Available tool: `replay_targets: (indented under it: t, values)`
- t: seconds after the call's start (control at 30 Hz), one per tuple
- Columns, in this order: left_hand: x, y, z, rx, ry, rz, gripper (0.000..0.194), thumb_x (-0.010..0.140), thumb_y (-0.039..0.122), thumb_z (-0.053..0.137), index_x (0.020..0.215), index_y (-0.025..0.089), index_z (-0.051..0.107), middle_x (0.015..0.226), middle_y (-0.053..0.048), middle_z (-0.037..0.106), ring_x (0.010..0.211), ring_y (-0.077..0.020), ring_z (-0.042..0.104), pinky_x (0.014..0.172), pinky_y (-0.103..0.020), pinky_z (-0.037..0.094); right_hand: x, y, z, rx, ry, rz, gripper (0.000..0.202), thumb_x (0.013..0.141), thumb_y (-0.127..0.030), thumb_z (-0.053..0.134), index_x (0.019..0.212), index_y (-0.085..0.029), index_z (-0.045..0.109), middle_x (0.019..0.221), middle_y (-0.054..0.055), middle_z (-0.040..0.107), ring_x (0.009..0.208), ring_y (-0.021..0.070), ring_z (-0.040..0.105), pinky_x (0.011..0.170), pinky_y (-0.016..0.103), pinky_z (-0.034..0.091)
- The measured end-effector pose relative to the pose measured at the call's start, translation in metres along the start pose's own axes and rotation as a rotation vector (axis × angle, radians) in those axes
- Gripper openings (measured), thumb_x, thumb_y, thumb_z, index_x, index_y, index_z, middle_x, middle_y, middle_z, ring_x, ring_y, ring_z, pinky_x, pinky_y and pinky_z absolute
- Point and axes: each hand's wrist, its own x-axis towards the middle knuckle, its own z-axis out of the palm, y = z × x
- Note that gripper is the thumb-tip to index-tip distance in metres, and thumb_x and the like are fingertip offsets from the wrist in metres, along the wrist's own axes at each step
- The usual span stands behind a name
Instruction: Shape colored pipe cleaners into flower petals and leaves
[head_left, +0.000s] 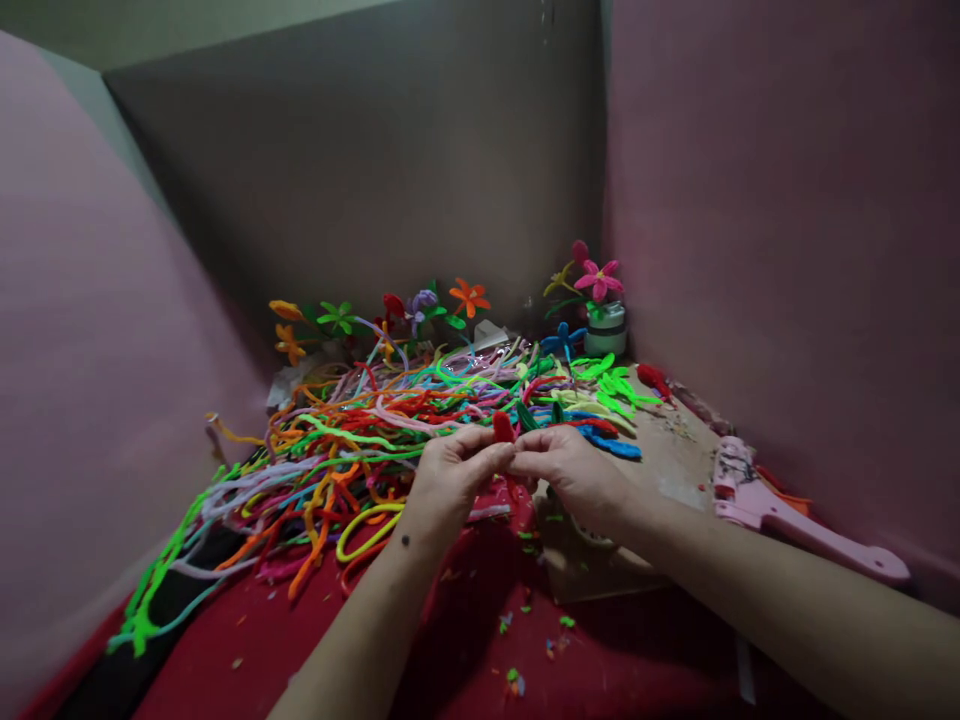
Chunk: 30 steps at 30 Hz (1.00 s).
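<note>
My left hand [459, 470] and my right hand [570, 472] meet at the middle, fingertips pinched close together. Between them a red fuzzy pipe cleaner piece [502, 427] stands up in a rounded loop, and both hands are closed on it. Part of it is hidden behind the fingers. Dark green leaf shapes [527, 416] show just behind my right hand. Beyond both hands spreads a large heap of coloured pipe cleaners [360, 440].
Finished pipe cleaner flowers, an orange one [469, 297] among them, line the back wall. A pink flower [600, 280] rises from a small pot [604, 330]. At right lies a pink glue gun-like tool [810, 520] near a cardboard sheet [679, 455]. Scraps dot the red cloth [465, 640].
</note>
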Motion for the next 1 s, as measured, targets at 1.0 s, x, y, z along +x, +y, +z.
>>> replay_targets:
  t: [1.0]
  values:
    - [0.084,0.011,0.054,0.442,-0.141,0.11,0.027,0.071,0.035,0.053,0.054,0.016,0.06,0.044,0.002,0.05,0.042,-0.0094,0.041,0.044,-0.021,0.029,-0.025,-0.016,0.006,-0.545,-0.712,-0.374,0.019,0.076,-0.026,0.056,0.063,-0.012,0.057,0.051,-0.006,0.048,0.046,0.0036,0.043,0.044,0.012,0.032]
